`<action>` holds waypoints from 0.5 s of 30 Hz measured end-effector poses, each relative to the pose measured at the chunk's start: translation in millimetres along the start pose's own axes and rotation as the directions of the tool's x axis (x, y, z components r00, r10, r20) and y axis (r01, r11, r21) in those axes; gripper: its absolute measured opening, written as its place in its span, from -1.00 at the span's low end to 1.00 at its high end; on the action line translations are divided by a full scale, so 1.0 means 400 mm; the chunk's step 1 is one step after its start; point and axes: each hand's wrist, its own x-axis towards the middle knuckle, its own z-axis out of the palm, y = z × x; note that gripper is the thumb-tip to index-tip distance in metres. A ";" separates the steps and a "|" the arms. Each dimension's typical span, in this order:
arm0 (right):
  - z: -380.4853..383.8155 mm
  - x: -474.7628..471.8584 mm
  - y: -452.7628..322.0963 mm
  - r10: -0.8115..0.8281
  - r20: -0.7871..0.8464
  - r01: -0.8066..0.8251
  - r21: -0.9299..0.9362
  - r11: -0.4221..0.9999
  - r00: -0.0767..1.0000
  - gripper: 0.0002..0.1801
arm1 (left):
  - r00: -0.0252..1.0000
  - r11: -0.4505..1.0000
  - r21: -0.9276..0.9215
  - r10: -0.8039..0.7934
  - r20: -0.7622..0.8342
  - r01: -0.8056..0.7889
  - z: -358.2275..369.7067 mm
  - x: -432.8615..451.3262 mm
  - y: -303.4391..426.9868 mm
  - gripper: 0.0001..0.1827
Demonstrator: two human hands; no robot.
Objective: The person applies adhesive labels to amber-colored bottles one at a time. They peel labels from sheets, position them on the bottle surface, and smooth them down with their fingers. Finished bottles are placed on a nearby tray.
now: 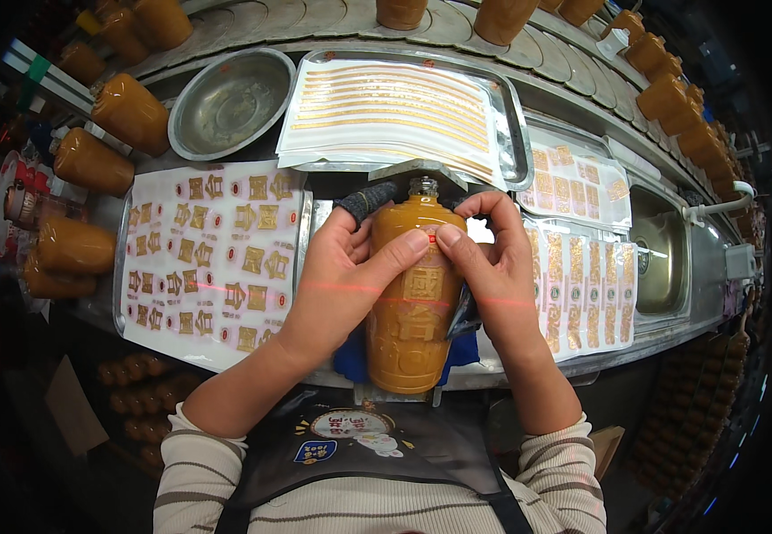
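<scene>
An amber-brown glass bottle [407,347] lies before me, its clear threaded neck pointing away from me. Gold characters stand on its face, with a small red mark above them. My left hand [359,260] holds the bottle's left shoulder, the thumb pressed beside the red mark. From the right, my right hand [489,253] rests its thumb on the other side of that mark, with bent fingers by the shoulder. Dark knit covers show on some fingers. Under the bottle are a blue cloth [460,354] and part of a metal stand. Left of it lies a sheet of gold character decals [219,220].
Gold strips on white sheets fill a metal tray [522,153] beyond the bottle, beside a steel bowl [229,107]. More decal sheets [589,294] and a sink [659,267] are at right. Brown bottles [129,113] stand at left and along a slatted conveyor [332,23].
</scene>
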 end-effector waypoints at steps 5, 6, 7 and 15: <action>-0.004 -0.001 0.007 -0.009 -0.001 0.009 0.107 0.994 1.000 -0.65 | 0.996 0.998 -0.001 -0.066 0.062 0.066 0.008 0.016 0.035 -0.54; -0.005 -0.003 0.009 -0.018 0.006 0.017 0.073 0.997 1.000 -0.64 | 0.995 0.998 -0.003 -0.069 0.072 0.070 0.008 0.020 0.036 -0.55; -0.006 -0.006 0.010 -0.026 0.013 0.026 0.039 0.999 1.000 -0.63 | 0.996 0.998 0.022 -0.061 0.067 0.060 0.009 0.021 0.036 -0.56; -0.012 -0.004 0.018 -0.039 0.042 0.040 -0.024 0.999 0.998 -0.60 | 0.998 0.998 0.058 0.014 0.062 -0.018 0.015 0.021 0.020 -0.58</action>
